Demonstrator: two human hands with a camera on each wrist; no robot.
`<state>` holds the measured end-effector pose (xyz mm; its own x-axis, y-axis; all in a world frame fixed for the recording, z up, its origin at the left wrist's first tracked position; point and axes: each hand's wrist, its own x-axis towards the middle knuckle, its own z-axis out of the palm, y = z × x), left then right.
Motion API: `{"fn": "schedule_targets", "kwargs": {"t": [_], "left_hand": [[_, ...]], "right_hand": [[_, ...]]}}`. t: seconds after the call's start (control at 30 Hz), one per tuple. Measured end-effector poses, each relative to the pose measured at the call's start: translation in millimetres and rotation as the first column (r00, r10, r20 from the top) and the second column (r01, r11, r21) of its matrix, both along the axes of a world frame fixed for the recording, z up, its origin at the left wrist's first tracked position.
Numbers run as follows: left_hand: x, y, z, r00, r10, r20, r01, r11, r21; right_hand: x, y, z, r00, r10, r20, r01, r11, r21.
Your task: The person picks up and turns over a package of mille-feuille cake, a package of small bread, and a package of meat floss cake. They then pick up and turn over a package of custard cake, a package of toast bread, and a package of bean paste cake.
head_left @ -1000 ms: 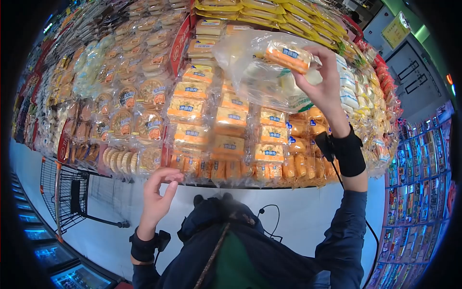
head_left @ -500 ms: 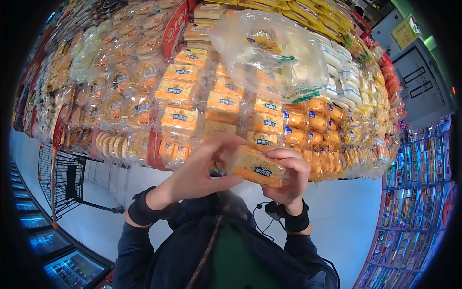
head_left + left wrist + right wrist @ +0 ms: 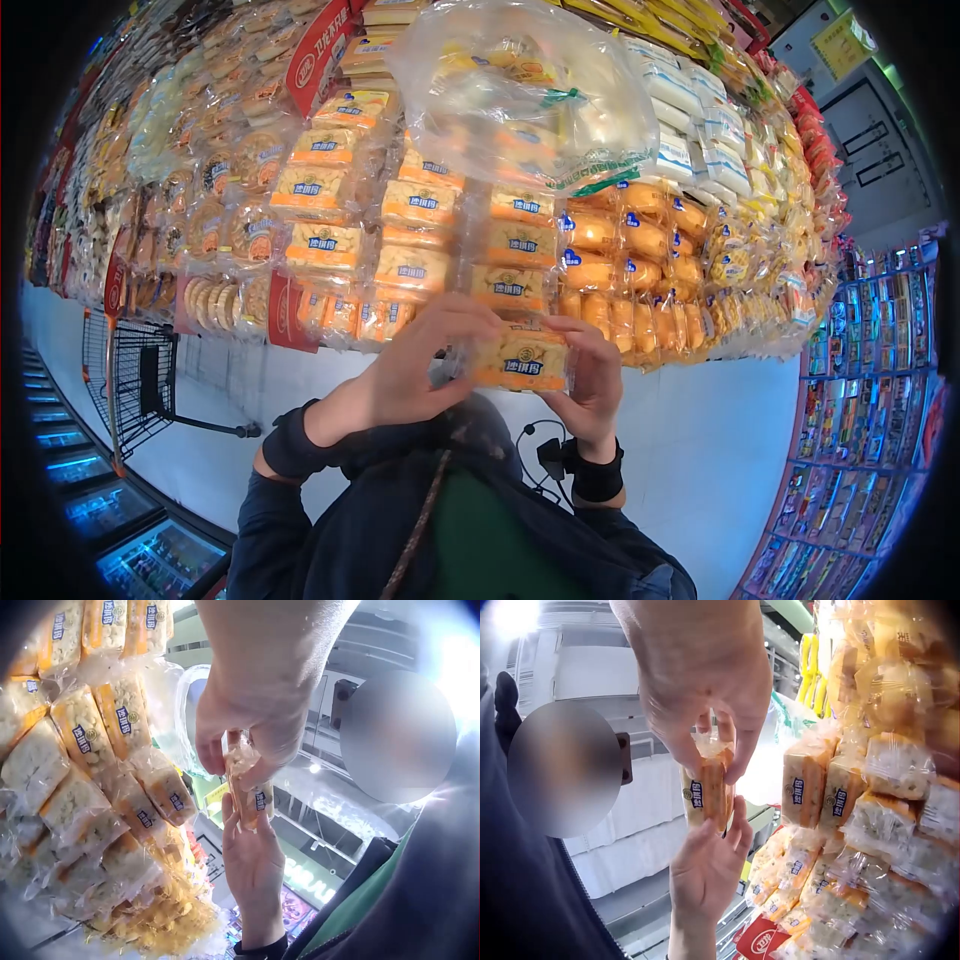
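A clear-wrapped sachima pastry [image 3: 522, 362] with an orange band and blue label lies between my two hands, in front of the display's near edge. My left hand [image 3: 415, 365] holds its left end, with thumb and fingers at the wrapper. At the right end, my right hand [image 3: 592, 385] grips it between thumb and fingers. The left wrist view shows the pastry [image 3: 251, 795] pinched from both ends. In the right wrist view the fingertips press on the pack's [image 3: 705, 791] ends, and its label faces sideways.
A translucent plastic bag [image 3: 530, 110] with goods inside lies on the display beyond my hands. Rows of matching sachima packs [image 3: 415, 205] fill the display, with orange bread rolls [image 3: 595, 235] to the right. A shopping cart [image 3: 130, 380] stands at the left.
My right hand has brought the sachima pastry from above the plastic bag down toward my body. The left hand, empty before, has joined it, and the pack has turned from tilted to level.
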<state>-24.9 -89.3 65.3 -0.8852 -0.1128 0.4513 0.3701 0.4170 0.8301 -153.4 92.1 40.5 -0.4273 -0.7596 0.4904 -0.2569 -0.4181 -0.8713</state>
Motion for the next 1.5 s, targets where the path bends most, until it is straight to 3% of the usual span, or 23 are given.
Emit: {"fn": "schedule_targets", "kwargs": {"t": [0.17, 0.27, 0.37, 0.4, 0.5, 0.7, 1.0, 1.13, 1.2, 1.3, 1.4, 1.5], "left_hand": [[-6.8, 9.6, -0.2, 0.999, 0.039, -0.011, -0.04, 0.997, -0.061], [-11.4, 16.7, -15.5, 0.986, 0.081, -0.148, -0.1, 0.987, -0.126], [-10.3, 21.0, -22.4, 0.954, 0.059, -0.294, -0.149, 0.944, -0.294], [-9.5, 22.5, -23.2, 0.943, 0.037, -0.33, -0.163, 0.918, -0.361], [-8.1, 28.9, -27.9, 0.92, 0.119, -0.373, -0.25, 0.912, -0.326], [0.2, 38.8, -29.9, 0.912, 0.22, -0.347, -0.324, 0.903, -0.281], [36.8, 33.5, -17.7, 0.92, 0.27, -0.285, -0.355, 0.882, -0.311], [66.7, 35.6, -13.0, 0.932, 0.359, -0.055, -0.363, 0.914, -0.179], [78.8, 38.9, -5.8, 0.925, 0.375, 0.067, -0.365, 0.923, -0.123], [88.6, 41.0, -4.3, 0.929, 0.324, 0.176, -0.319, 0.946, -0.058], [102.5, 48.4, -12.2, 0.922, 0.366, 0.124, -0.355, 0.929, -0.105], [117.2, 55.6, -29.4, 0.903, 0.392, 0.176, -0.418, 0.896, 0.152]], "right_hand": [[-8.7, 7.0, -4.0, 1.0, -0.012, -0.007, 0.012, 1.0, -0.019], [-11.4, 13.2, -10.7, 0.962, -0.198, -0.186, 0.207, 0.978, 0.034], [-20.0, 12.7, -26.5, 0.779, -0.309, -0.545, 0.264, 0.951, -0.161], [-21.7, 11.1, -28.2, 0.785, -0.311, -0.535, 0.25, 0.95, -0.185], [-24.9, 6.2, -34.5, 0.809, -0.307, -0.501, 0.2, 0.946, -0.256], [-26.8, 7.5, -36.3, 0.839, -0.222, -0.497, 0.146, 0.971, -0.187], [2.1, -2.5, -29.7, 0.914, -0.15, -0.377, 0.098, 0.983, -0.152], [20.6, -6.9, -4.8, 0.943, -0.001, -0.334, 0.026, 0.997, 0.069], [28.2, -8.0, -1.9, 0.963, 0.092, -0.254, -0.045, 0.982, 0.183], [44.3, -9.2, -12.1, 0.976, 0.179, 0.121, -0.208, 0.932, 0.298], [58.3, -12.5, -11.6, 0.92, 0.174, 0.352, -0.296, 0.895, 0.332], [69.1, -9.7, -16.6, 0.917, 0.204, 0.343, -0.333, 0.863, 0.379]]}}
